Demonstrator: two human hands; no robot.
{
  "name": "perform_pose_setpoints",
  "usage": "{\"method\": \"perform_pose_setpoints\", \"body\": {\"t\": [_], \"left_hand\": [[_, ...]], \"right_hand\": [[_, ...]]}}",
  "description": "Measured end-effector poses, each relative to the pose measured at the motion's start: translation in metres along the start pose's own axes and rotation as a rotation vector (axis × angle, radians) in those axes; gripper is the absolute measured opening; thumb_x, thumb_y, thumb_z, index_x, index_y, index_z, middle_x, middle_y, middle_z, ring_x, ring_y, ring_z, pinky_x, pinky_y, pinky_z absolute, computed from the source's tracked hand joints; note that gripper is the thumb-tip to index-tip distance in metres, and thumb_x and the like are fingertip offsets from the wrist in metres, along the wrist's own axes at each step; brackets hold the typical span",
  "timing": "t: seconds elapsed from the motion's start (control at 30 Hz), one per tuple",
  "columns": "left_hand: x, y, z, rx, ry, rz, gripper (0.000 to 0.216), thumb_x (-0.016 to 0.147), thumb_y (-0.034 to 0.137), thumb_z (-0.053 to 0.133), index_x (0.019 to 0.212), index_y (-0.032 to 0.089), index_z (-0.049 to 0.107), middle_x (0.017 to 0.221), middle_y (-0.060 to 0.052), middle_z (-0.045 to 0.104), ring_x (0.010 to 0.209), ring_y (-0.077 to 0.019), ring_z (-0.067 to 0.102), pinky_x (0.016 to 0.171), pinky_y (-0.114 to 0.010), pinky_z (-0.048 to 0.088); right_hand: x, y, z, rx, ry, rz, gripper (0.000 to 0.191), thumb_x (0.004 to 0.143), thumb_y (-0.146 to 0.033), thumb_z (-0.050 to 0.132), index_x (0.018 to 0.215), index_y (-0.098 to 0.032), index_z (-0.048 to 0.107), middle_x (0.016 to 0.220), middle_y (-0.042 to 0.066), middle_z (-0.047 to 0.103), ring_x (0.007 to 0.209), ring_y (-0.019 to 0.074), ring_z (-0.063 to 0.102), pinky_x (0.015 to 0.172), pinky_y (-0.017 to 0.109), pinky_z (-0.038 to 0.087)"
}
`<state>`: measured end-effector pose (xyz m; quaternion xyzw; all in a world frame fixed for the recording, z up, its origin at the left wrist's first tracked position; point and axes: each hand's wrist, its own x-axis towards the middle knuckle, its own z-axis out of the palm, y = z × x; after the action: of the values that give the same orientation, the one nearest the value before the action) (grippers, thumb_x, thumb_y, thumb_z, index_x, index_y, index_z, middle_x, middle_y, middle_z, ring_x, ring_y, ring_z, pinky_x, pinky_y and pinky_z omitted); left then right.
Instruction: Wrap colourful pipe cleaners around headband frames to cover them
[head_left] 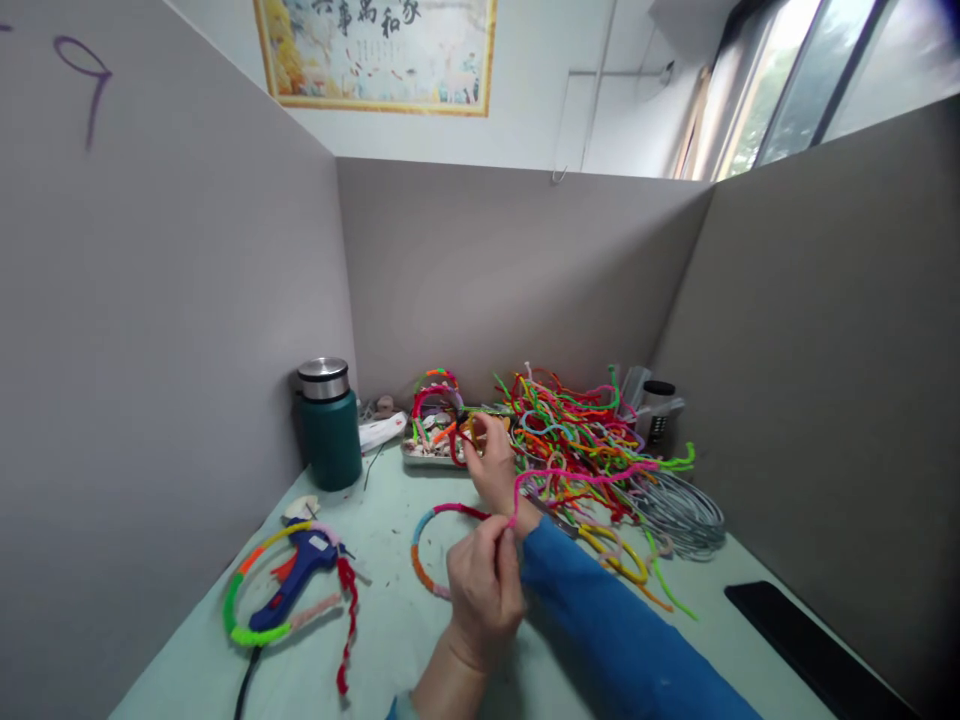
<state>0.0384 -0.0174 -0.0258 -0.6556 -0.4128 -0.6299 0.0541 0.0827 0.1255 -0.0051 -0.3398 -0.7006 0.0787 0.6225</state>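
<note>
My left hand (484,590) is closed in a pinch on one end of a pink pipe cleaner (581,478), right at the rim of a small ring (417,558) wrapped in orange, blue and pink that lies on the table. My right hand (491,465), in a blue sleeve, reaches across to a shallow tray (420,457) of scraps and wrapped rings. Its fingers curl around something small there that I cannot make out.
A big pile of coloured pipe cleaners (577,430) lies at the back right beside a grey wire coil (682,512) and yellow-handled scissors (619,558). A green flask (330,430) stands back left. A blue glue gun (296,582) rests in a wrapped hoop (238,610). A black slab (810,640) lies at the right.
</note>
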Motion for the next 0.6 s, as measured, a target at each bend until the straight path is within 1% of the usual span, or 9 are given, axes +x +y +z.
{"method": "perform_pose_setpoints", "body": {"t": [0.07,0.13,0.2,0.27,0.33,0.4,0.43,0.5,0.6], "left_hand": [[-0.001,-0.001,0.0,-0.024,-0.009,-0.065,0.017,0.085,0.013,0.043,0.097,0.017,0.054,0.073,-0.003,0.064,0.062,-0.0131,0.06,0.059,-0.024,0.044],[0.0,-0.002,0.001,-0.066,-0.016,-0.206,0.014,0.087,0.018,0.042,0.093,0.018,0.054,0.066,-0.001,0.06,0.058,-0.0128,0.057,0.056,-0.023,0.042],[0.003,-0.003,0.003,-0.139,-0.036,-0.392,0.013,0.088,0.024,0.041,0.089,0.019,0.053,0.058,0.003,0.054,0.053,-0.0117,0.053,0.054,-0.022,0.04],[0.007,-0.005,0.004,-0.24,-0.05,-0.556,0.014,0.088,0.031,0.043,0.085,0.019,0.051,0.054,0.005,0.05,0.048,-0.0099,0.048,0.051,-0.021,0.038],[0.012,-0.008,0.006,-0.382,-0.03,-0.686,0.018,0.087,0.037,0.045,0.082,0.02,0.05,0.052,0.006,0.048,0.045,-0.0083,0.044,0.046,-0.019,0.035],[0.017,-0.012,0.009,-0.539,-0.006,-0.812,0.022,0.083,0.041,0.049,0.079,0.019,0.05,0.05,0.008,0.046,0.04,-0.0063,0.038,0.04,-0.017,0.03],[0.018,-0.015,0.009,-0.608,-0.001,-0.871,0.023,0.081,0.041,0.051,0.078,0.019,0.049,0.049,0.009,0.046,0.037,-0.0052,0.035,0.038,-0.017,0.028],[0.021,-0.021,0.01,-0.725,-0.002,-0.956,0.023,0.078,0.041,0.056,0.076,0.018,0.05,0.048,0.01,0.046,0.035,-0.0037,0.031,0.036,-0.016,0.027],[0.022,-0.028,0.009,-0.863,-0.006,-1.022,0.022,0.075,0.038,0.06,0.078,0.017,0.051,0.049,0.01,0.047,0.034,-0.0026,0.029,0.036,-0.016,0.03]], "right_hand": [[-0.004,0.007,-0.011,0.227,0.123,0.286,0.037,0.076,-0.021,0.055,0.112,-0.017,0.048,0.096,0.008,0.056,0.085,0.0184,0.056,0.072,0.032,0.049],[-0.014,0.012,-0.027,0.5,0.155,0.575,0.037,0.073,-0.026,0.059,0.108,-0.018,0.048,0.083,0.002,0.056,0.069,0.0151,0.056,0.06,0.028,0.05],[-0.027,0.01,-0.049,0.749,0.12,0.799,0.036,0.071,-0.03,0.063,0.101,-0.019,0.048,0.072,-0.002,0.053,0.058,0.0118,0.053,0.052,0.024,0.047],[-0.042,0.004,-0.073,0.92,0.046,0.938,0.035,0.07,-0.034,0.067,0.097,-0.019,0.05,0.069,-0.003,0.051,0.055,0.0099,0.052,0.049,0.021,0.045],[-0.057,-0.005,-0.095,1.019,-0.109,1.001,0.037,0.073,-0.037,0.067,0.101,-0.019,0.051,0.069,-0.002,0.051,0.054,0.0089,0.051,0.046,0.018,0.042],[-0.071,-0.014,-0.11,1.036,-0.272,1.006,0.043,0.076,-0.042,0.063,0.11,-0.02,0.049,0.071,-0.001,0.053,0.049,0.008,0.049,0.043,0.018,0.041],[-0.076,-0.017,-0.114,1.022,-0.331,0.989,0.046,0.078,-0.045,0.06,0.115,-0.021,0.046,0.073,-0.001,0.055,0.047,0.0079,0.048,0.042,0.019,0.041],[-0.086,-0.019,-0.119,0.973,-0.413,0.952,0.049,0.08,-0.048,0.056,0.119,-0.022,0.042,0.076,0.0,0.057,0.046,0.0083,0.047,0.042,0.02,0.042],[-0.097,-0.021,-0.118,0.826,-0.523,0.921,0.048,0.078,-0.046,0.059,0.116,-0.022,0.04,0.075,-0.002,0.055,0.046,0.0081,0.046,0.04,0.019,0.038]]}}
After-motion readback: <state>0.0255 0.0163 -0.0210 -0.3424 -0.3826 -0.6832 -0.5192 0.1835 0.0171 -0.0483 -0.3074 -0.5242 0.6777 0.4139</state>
